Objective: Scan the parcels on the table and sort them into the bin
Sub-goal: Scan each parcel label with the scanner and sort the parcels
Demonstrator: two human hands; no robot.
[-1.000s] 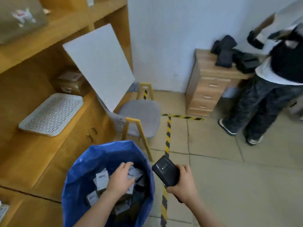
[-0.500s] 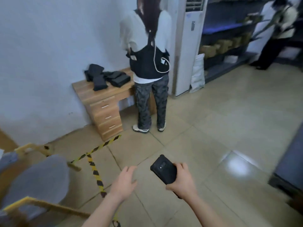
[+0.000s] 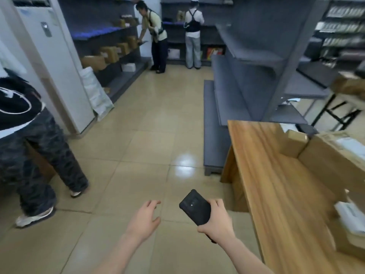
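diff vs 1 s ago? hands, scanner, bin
The view swung right, from the blue bin, now out of sight, to the wooden table. The left hand came out of the bin and hangs open, empty. Unchanged: the right hand grips the black scanner.

Black scanner (image 3: pixel 195 208), wood-grain brown table (image 3: pixel 276 186), beige tiled floor (image 3: pixel 150 123), grey shelves (image 3: pixel 246 56), camouflage-patterned dark trousers (image 3: pixel 37 155)
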